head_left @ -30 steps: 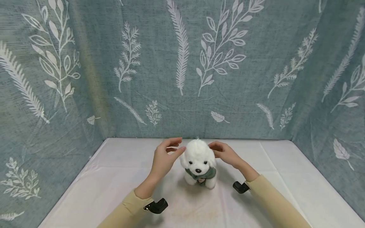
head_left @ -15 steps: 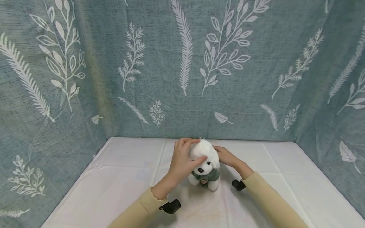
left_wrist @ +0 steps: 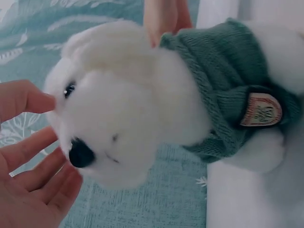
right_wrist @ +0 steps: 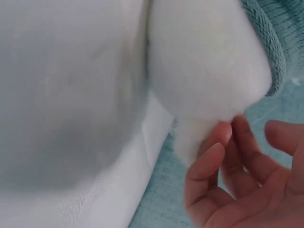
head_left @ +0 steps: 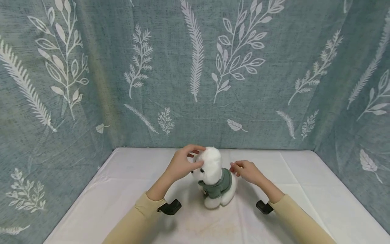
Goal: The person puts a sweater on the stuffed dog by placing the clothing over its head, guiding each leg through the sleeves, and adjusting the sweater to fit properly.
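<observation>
A white plush dog [head_left: 211, 165] in a green knitted sweater [head_left: 217, 188] with a round patch stands on the white-covered table, its head toward the left. My left hand [head_left: 182, 161] is at the dog's face; in the left wrist view its thumb touches beside the eye and the other fingers spread loosely near the black nose [left_wrist: 81, 153]. Behind the dog's rump is my right hand [head_left: 248, 171]. In the right wrist view its loosely bent fingertips touch the short tail [right_wrist: 190, 137], with the thumb held apart. The dog's far side is hidden.
White cloth covers the table [head_left: 137, 176]. Green-blue curtains [head_left: 170, 67] with a white leaf print rise along the back and both sides. Dark wrist cameras [head_left: 170, 207] hang under both sleeves.
The dog has turned from facing forward to facing left, showing its side. My left hand moved in over its face, then back left; my right hand has shifted from its head to its rear.
</observation>
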